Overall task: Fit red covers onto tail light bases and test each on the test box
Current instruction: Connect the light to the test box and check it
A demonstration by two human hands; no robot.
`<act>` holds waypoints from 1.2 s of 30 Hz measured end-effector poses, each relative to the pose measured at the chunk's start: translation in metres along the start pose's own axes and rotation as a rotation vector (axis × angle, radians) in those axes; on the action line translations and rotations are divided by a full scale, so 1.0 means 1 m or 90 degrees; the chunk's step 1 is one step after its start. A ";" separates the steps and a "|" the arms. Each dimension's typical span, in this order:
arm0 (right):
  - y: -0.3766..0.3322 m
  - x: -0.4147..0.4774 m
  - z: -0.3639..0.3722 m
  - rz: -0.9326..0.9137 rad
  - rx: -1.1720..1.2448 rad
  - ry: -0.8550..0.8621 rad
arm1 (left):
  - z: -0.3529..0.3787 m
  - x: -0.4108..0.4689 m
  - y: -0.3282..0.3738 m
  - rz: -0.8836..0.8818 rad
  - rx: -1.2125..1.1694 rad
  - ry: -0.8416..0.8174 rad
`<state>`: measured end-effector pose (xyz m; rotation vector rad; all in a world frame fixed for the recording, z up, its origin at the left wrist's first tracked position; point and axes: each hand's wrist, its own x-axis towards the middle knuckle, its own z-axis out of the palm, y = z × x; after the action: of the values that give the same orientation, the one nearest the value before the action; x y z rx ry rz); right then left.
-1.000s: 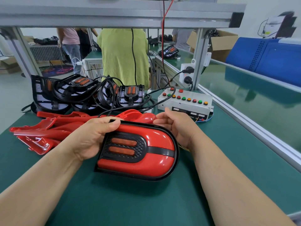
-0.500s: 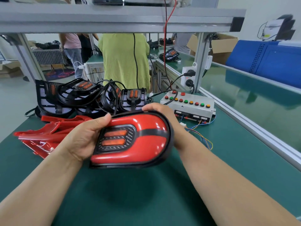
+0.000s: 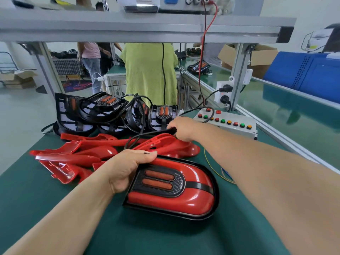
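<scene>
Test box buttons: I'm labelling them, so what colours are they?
Red, green and orange buttons on the test box; head view.

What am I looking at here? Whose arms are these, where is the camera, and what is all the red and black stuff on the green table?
No machine: these are a person's bare arms, filmed by a camera worn on their head, looking down. The left hand holds a finished tail light, red cover on black base, resting on the green table. The right hand reaches forward and grips a black cable. Behind lie loose red covers, a heap of black bases with wires, and a white test box with coloured buttons.
</scene>
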<state>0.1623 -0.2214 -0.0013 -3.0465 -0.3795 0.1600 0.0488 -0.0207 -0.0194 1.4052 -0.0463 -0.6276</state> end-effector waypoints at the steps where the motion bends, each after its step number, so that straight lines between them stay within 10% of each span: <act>1: 0.001 0.000 0.001 -0.006 -0.011 0.021 | 0.000 0.001 -0.001 -0.007 0.001 0.007; 11: 0.016 -0.030 -0.012 0.062 0.297 0.484 | 0.003 0.003 -0.003 -0.061 0.046 0.021; 19: -0.014 -0.095 -0.019 -0.148 0.234 0.698 | 0.000 -0.002 0.000 -0.055 0.139 0.025; 36: -0.045 -0.155 0.029 -0.155 0.290 0.281 | 0.035 -0.005 -0.002 0.001 0.388 0.131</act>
<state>-0.0011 -0.2147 -0.0118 -2.4670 -0.5766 -0.3798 0.0304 -0.0502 -0.0128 2.0530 -0.0788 -0.4804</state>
